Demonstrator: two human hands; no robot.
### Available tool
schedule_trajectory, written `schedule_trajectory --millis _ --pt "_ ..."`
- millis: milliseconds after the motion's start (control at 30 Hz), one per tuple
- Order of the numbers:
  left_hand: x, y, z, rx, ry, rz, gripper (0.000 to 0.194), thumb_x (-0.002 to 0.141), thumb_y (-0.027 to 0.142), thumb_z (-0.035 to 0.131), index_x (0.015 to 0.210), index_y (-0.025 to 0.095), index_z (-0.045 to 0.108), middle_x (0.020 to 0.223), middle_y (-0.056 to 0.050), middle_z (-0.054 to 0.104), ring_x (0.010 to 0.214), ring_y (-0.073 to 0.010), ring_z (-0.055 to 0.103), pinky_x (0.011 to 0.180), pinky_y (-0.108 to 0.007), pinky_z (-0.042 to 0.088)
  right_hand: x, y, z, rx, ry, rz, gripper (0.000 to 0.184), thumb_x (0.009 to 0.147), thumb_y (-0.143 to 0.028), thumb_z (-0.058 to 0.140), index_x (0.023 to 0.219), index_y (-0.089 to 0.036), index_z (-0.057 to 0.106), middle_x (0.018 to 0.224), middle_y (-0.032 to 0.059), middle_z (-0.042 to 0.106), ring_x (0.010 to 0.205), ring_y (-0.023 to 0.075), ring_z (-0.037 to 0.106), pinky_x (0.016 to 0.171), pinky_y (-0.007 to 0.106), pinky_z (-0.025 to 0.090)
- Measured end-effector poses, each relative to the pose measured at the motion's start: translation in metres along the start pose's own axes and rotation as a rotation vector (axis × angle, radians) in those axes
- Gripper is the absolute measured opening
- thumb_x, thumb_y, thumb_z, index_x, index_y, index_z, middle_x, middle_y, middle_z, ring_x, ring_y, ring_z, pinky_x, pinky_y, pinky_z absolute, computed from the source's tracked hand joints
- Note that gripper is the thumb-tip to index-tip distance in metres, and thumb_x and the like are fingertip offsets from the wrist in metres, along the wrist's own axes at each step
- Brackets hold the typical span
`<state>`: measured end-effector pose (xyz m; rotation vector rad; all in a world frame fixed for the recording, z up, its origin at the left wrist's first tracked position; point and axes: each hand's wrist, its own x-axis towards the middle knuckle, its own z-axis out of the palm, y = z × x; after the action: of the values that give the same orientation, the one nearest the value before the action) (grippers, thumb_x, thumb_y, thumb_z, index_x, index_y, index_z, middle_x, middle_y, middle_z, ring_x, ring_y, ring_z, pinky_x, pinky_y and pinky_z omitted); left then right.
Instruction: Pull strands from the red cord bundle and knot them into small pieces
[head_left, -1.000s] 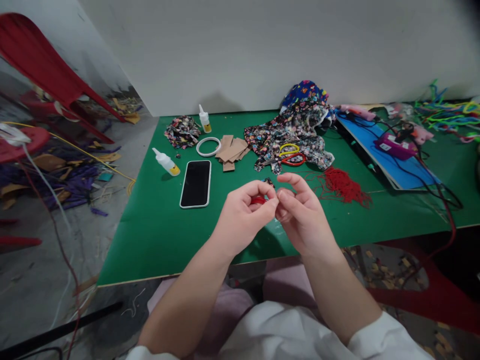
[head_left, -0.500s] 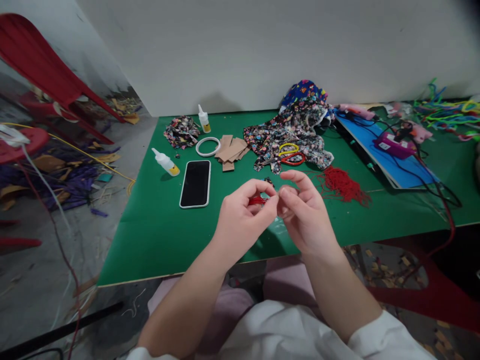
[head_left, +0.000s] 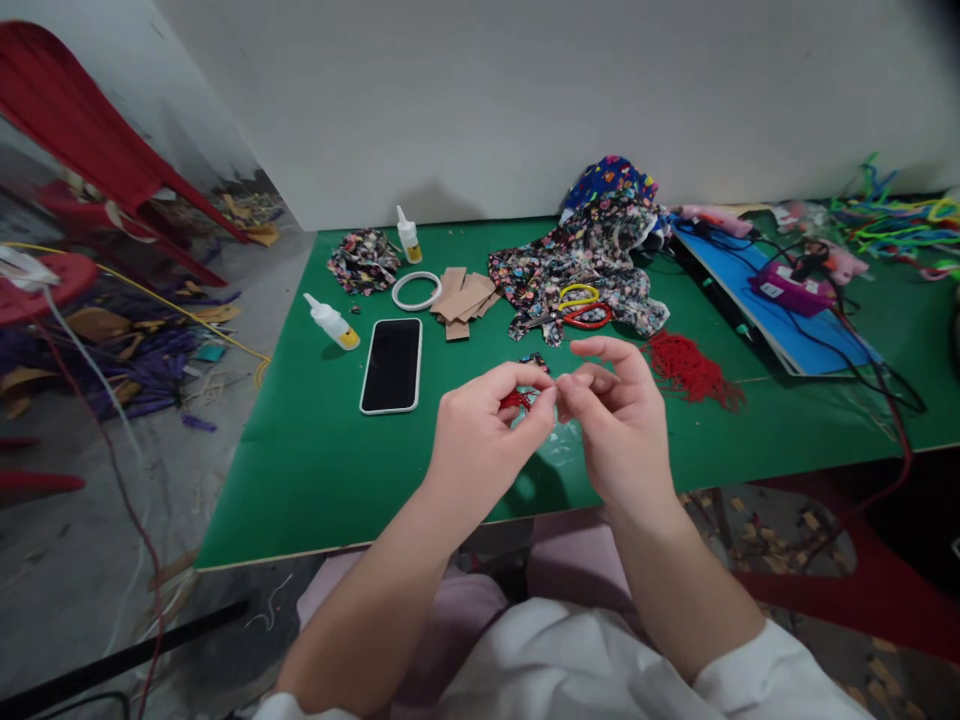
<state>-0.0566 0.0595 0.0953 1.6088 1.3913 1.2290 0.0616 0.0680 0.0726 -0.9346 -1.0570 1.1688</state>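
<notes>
My left hand (head_left: 484, 425) is closed above the front of the green table (head_left: 300, 460), with red string (head_left: 516, 400) showing inside its curled fingers. Thumb and forefinger pinch close to the tips of my right hand (head_left: 622, 420), whose thumb and finger are also pressed together. What the right fingertips grip is too small to make out. Just beyond the hands lies a small dark patterned scrap (head_left: 535, 361), partly hidden. Scissors (head_left: 577, 308) with yellow and red handles rest on floral fabric (head_left: 585, 255), and a tangle of red strings (head_left: 690, 370) lies to the right.
Left of my hands are a phone (head_left: 391, 365), two glue bottles (head_left: 331, 322), a white ring (head_left: 417, 291), cardboard pieces (head_left: 465, 298) and bunched fabric (head_left: 364, 262). To the right, a blue folder (head_left: 765, 290) carries a purple device (head_left: 791, 290) with cables. A red chair (head_left: 97, 120) stands left.
My right hand has shifted slightly right and its raised fingers have spread a little more. The left hand stays nearly in place, still holding the red string.
</notes>
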Motion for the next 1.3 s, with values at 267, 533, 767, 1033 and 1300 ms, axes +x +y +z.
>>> schedule_trajectory --millis 267,533,767,1033,1300 --pt "0.002 -0.005 -0.002 -0.068 -0.064 -0.040 0.009 0.077 0.023 0.057 0.074 0.016 0.062 0.066 0.003 0.060 0.046 -0.0029 0.039 0.041 -0.014 0.031 0.000 -0.001 -0.002 -0.012 -0.015 0.015 0.022 0.077 -0.022 0.065 0.096 -0.028 0.057 0.063 -0.0075 0.053 0.055 0.0069 0.051 0.054 0.020 0.045" --pt "0.002 -0.011 -0.003 -0.152 -0.097 -0.125 0.011 0.077 0.028 0.058 0.077 0.017 0.061 0.062 0.003 0.052 0.047 -0.0049 0.040 0.042 -0.016 0.032 -0.002 -0.002 -0.001 0.026 0.001 0.070 0.019 0.078 -0.022 0.065 0.094 -0.029 0.058 0.060 -0.0075 0.051 0.053 0.0071 0.048 0.052 0.020 0.043" --pt "0.003 -0.010 -0.002 -0.183 -0.070 -0.131 0.011 0.077 0.028 0.059 0.077 0.017 0.061 0.063 0.003 0.054 0.048 -0.0050 0.042 0.043 -0.016 0.031 0.001 -0.003 -0.004 0.141 -0.039 0.126 0.019 0.078 -0.019 0.064 0.095 -0.027 0.060 0.062 -0.0071 0.055 0.056 0.0056 0.052 0.057 0.018 0.045" --pt "0.015 -0.023 0.000 -0.334 -0.118 -0.293 0.033 0.087 0.049 0.041 0.102 0.023 0.054 0.054 0.008 0.035 0.042 -0.0051 0.027 0.039 -0.015 0.023 0.005 0.013 -0.016 0.077 -0.013 0.082 0.013 0.087 -0.025 0.051 0.094 -0.025 0.062 0.053 -0.0076 0.047 0.053 0.0078 0.047 0.067 0.024 0.048" --pt "0.022 -0.035 0.003 -0.224 -0.205 -0.290 0.041 0.089 0.052 0.031 0.112 0.023 0.047 0.073 0.001 0.056 0.061 -0.0110 0.053 0.054 -0.020 0.040 0.010 0.043 -0.012 -0.032 -0.317 0.236 0.037 0.074 -0.029 0.067 0.111 -0.027 0.060 0.105 0.0016 0.067 0.097 0.0152 0.062 0.087 0.032 0.049"
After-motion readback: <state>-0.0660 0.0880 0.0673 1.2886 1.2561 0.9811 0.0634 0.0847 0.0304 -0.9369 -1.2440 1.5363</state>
